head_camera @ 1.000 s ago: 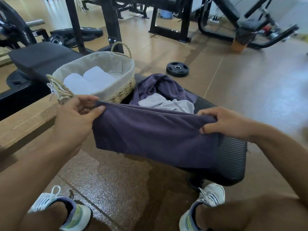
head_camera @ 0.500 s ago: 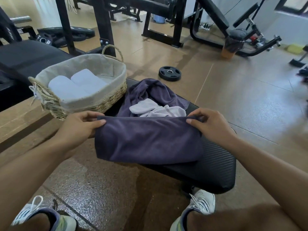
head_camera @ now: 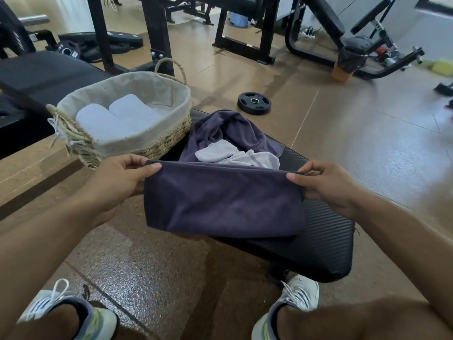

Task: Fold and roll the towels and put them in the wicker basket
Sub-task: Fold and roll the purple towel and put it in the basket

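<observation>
A folded dark purple towel hangs in front of me, stretched flat between both hands. My left hand pinches its upper left corner and my right hand pinches the upper right corner. Its lower edge droops onto the black padded bench. Behind it on the bench lie a crumpled purple towel and a light grey towel. The cloth-lined wicker basket stands at the bench's far left and holds two rolled white towels.
A black weight plate lies on the brown floor beyond the bench. Black gym frames and another bench stand behind and to the left. My two sneakered feet rest on the floor below the bench.
The towel is now narrower and held more taut, with my hands closer together than a second ago. The view has shifted right, so the basket sits further left.
</observation>
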